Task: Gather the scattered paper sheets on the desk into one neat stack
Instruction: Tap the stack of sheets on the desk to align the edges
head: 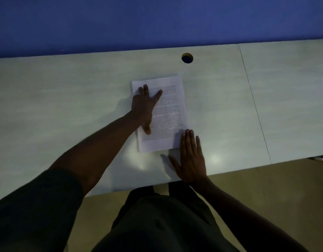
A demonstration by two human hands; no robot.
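Flat, both hands' grip (pixel 145 108) (pixel 190 159) on paper stack (pixel 168 113)

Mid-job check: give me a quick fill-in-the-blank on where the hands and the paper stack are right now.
1. The left hand lies flat on the ____ of the paper stack.
2. The right hand touches the stack at its near ____ corner.
3. Beyond the stack, the desk has a round ____.
4. Both hands have their fingers ____.

Missing words: top; right; hole; straight
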